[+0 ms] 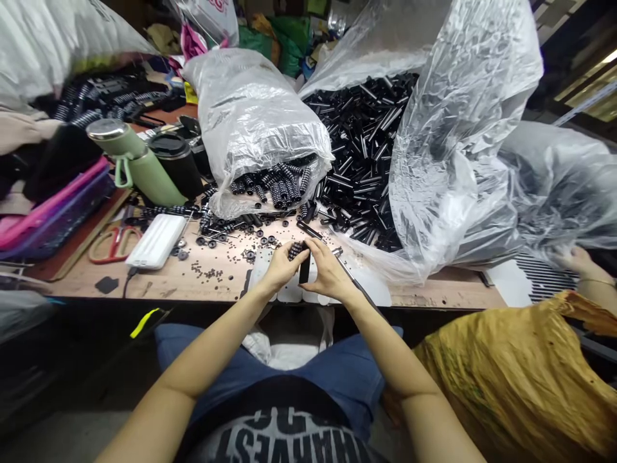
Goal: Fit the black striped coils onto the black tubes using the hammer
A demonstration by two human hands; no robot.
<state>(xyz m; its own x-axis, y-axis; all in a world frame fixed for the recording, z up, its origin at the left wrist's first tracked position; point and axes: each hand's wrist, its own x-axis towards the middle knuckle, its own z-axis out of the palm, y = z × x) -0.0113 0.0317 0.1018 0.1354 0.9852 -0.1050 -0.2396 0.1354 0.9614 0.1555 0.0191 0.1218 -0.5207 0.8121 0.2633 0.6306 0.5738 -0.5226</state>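
My left hand [283, 265] is closed around a black ribbed piece [295, 249], of which only the upper part shows between the fingers. Facing it, my right hand [328, 269] grips a short black tube [304, 269] between thumb and fingers, held roughly upright. The two hands nearly meet above the front edge of the bench. Beneath them lies a white sheet [289, 292]. A dark, slim rod-like tool [359, 283] slants down to the right, partly behind my right forearm. Another black tube [309, 230] rests just beyond my fingers.
An open plastic bag spills many black tubes [359, 161]; another holds ribbed black pieces [284, 183]. Left are a green flask [137, 161], black tumbler [176, 164], white power bank [157, 241] and red-handled scissors [113, 244]. A co-worker's hand [576, 260] is at right, above a yellow sack [525, 373].
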